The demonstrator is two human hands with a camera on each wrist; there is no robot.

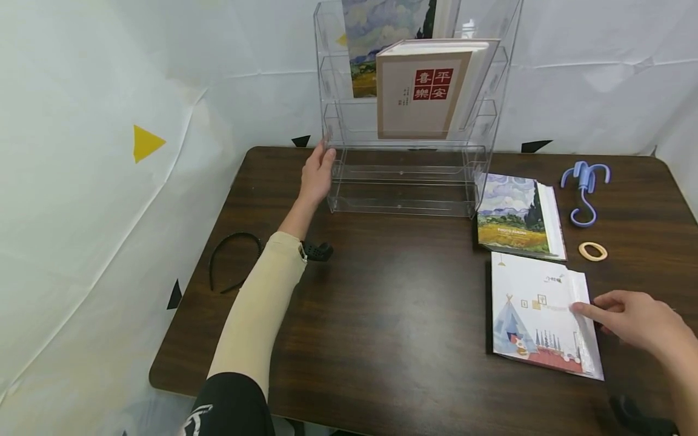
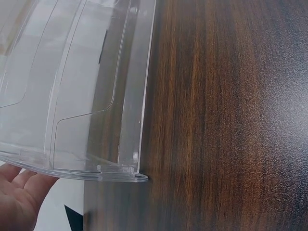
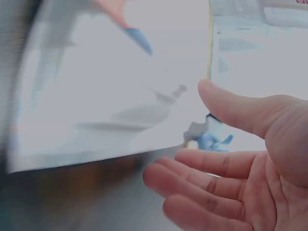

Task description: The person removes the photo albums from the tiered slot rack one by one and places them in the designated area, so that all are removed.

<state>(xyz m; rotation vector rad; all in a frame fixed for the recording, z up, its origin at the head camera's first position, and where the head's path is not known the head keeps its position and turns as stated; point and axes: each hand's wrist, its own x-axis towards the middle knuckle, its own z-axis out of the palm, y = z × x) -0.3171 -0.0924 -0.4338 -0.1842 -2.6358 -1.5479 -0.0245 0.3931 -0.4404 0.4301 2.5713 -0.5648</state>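
A clear plastic tiered rack [image 1: 400, 206] stands at the back of the table. My left hand [image 1: 318, 172] touches its left side from outside; in the left wrist view the fingers [image 2: 29, 185] lie along the rack's side panel, tips partly hidden. My right hand [image 1: 640, 318] is at the right edge of a white album with a tent drawing [image 1: 537, 315], thumb over the cover. In the blurred right wrist view the fingers [image 3: 207, 185] are spread loosely, apart from the album. On the rack sit a beige book with red squares [image 1: 420, 115] and a landscape-painting album [image 1: 362, 57].
A second landscape photo album [image 1: 515, 218] lies behind the white one. To its right are a blue-purple hook [image 1: 586, 181] and a pale ring [image 1: 593, 251]. A black cord [image 1: 212, 260] lies on the table's left side. White sheeting [image 1: 163, 48] hangs behind the table.
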